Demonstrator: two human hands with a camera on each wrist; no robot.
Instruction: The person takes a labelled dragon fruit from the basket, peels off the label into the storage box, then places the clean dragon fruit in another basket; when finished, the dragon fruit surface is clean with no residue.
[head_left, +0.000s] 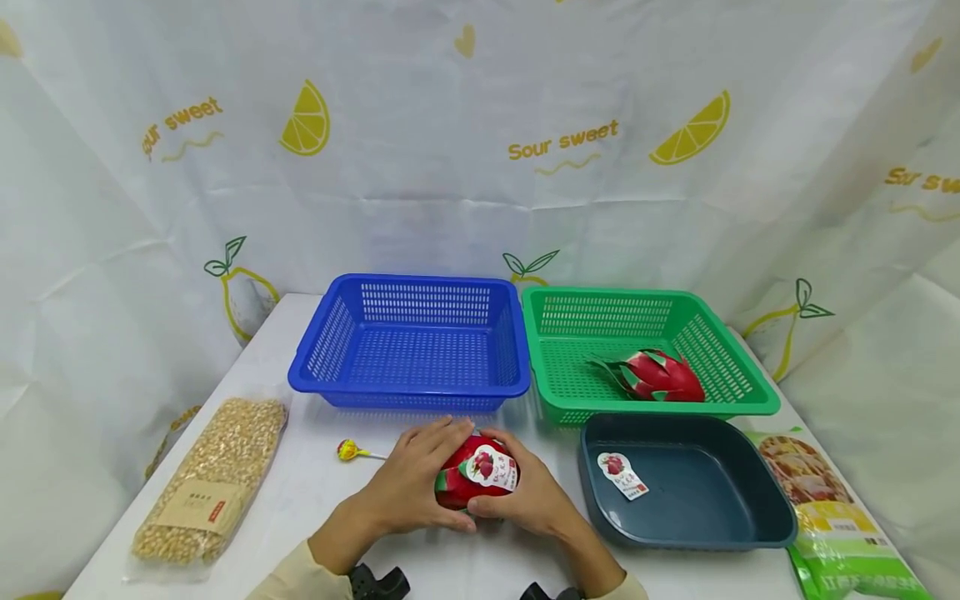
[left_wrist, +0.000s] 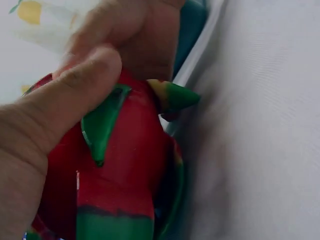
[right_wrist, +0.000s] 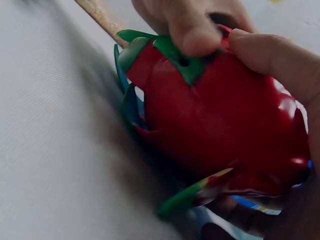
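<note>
Both hands grip a red dragon fruit with green scales (head_left: pixel 453 492) at the front middle of the table. My left hand (head_left: pixel 411 482) wraps its left side, and my right hand (head_left: pixel 536 492) clasps the right side with the thumb across the front. A white label (head_left: pixel 491 467) with a fruit picture lies on its upper face. In the left wrist view, a thumb presses the glossy red skin of the dragon fruit (left_wrist: pixel 135 150) beside a green scale. The right wrist view has both thumbs close together on top of the dragon fruit (right_wrist: pixel 215 120).
Behind stand a blue basket (head_left: pixel 408 390) and a green basket (head_left: pixel 558 367) holding another dragon fruit (head_left: pixel 663 377). A dark tray (head_left: pixel 697 500) with a similar label (head_left: pixel 622 476) is at right, near a green food packet (head_left: pixel 840 517). Leftward lie a lollipop (head_left: pixel 348 450) and a corn-kernel bag (head_left: pixel 217 458).
</note>
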